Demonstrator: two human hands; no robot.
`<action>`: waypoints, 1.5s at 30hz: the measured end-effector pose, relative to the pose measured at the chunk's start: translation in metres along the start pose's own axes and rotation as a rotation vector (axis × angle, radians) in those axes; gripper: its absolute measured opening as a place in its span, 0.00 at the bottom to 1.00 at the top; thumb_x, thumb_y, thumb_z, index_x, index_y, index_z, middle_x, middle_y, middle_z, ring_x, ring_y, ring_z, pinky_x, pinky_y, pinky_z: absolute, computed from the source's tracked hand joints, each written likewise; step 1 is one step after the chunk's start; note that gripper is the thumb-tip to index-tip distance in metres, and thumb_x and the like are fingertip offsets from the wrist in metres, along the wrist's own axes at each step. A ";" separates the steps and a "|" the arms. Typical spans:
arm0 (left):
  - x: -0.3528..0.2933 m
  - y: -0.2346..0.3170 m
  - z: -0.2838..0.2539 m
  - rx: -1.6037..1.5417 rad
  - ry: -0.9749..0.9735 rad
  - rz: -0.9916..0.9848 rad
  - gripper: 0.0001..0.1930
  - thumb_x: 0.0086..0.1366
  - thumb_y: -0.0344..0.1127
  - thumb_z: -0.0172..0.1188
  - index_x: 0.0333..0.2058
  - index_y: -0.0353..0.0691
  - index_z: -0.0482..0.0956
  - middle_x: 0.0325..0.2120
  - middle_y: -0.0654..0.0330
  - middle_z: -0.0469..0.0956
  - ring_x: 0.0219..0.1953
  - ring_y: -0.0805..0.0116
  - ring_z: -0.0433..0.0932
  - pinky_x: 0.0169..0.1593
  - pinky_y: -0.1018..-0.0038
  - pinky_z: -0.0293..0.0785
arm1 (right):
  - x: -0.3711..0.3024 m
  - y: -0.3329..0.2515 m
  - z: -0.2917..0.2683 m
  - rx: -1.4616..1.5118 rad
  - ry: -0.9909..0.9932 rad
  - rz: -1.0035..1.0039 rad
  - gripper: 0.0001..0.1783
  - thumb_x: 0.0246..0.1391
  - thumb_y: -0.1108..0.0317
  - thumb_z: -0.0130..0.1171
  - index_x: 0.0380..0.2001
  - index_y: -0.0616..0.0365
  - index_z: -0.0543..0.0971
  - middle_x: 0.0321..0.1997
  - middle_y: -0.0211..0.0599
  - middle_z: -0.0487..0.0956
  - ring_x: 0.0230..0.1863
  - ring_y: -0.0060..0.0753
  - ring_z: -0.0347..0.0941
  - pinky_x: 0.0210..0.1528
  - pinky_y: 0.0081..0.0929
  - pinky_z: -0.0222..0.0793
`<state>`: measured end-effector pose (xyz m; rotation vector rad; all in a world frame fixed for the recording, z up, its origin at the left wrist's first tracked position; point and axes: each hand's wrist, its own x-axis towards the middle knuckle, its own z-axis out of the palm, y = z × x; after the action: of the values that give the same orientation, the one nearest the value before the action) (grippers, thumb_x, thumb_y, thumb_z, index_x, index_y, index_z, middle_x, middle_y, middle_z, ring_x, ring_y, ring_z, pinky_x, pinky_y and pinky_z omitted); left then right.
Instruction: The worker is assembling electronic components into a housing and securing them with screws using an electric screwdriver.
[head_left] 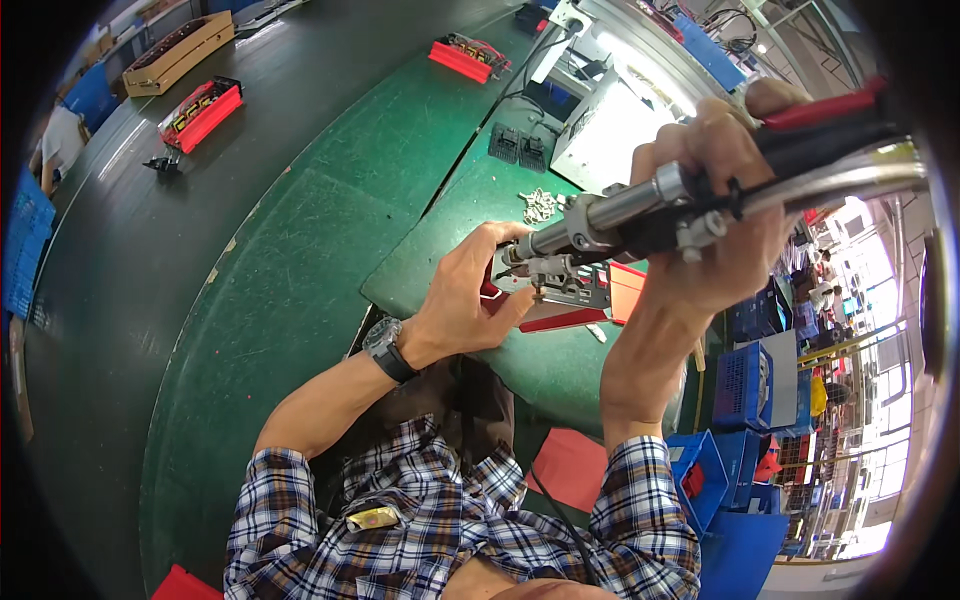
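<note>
My right hand is closed around a long power screwdriver with a metal barrel, clamps and a black hose. The tool slants down to the left. Its tip is over a red housing with a slotted metal plate, on the green worktop. My left hand, with a watch on its wrist, grips the left end of that housing, thumb in front and fingers behind. Whether the tip touches a screw is hidden by the tool's fittings. Behind the housing lies a pile of small metal parts.
A dark conveyor belt curves along the left, carrying a red unit and a cardboard tray. Another red unit sits at the far edge. Black pads lie beside a white box. Blue bins stand at right.
</note>
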<state>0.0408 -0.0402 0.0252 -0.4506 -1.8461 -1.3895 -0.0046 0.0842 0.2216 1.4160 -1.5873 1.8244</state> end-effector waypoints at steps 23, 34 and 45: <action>-0.091 0.009 -0.315 1.772 0.010 -0.306 0.41 0.39 0.56 0.82 0.47 0.37 0.77 0.43 0.50 0.77 0.49 0.47 0.75 0.52 0.55 0.70 | -0.018 0.102 -0.244 -0.329 0.580 0.226 0.24 0.59 0.62 0.68 0.51 0.69 0.77 0.42 0.35 0.80 0.37 0.26 0.77 0.40 0.27 0.75; -0.171 0.012 -0.430 2.190 0.464 -0.697 0.26 0.65 0.46 0.69 0.54 0.34 0.77 0.48 0.41 0.78 0.50 0.41 0.79 0.51 0.53 0.77 | -0.014 0.128 -0.264 -0.452 0.605 0.403 0.26 0.58 0.59 0.70 0.49 0.69 0.77 0.42 0.37 0.79 0.37 0.28 0.78 0.38 0.32 0.79; -0.002 -0.265 -0.593 1.932 -0.041 -0.776 0.46 0.60 0.34 0.66 0.74 0.34 0.55 0.70 0.44 0.65 0.72 0.48 0.65 0.72 0.57 0.63 | -0.021 0.154 -0.252 -0.468 0.430 0.317 0.16 0.64 0.69 0.63 0.51 0.66 0.76 0.37 0.34 0.77 0.39 0.27 0.76 0.39 0.26 0.74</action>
<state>0.0784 -0.6796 -0.0833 1.2697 -2.4902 0.5296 -0.2279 0.2651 0.1493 0.5510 -1.8998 1.6131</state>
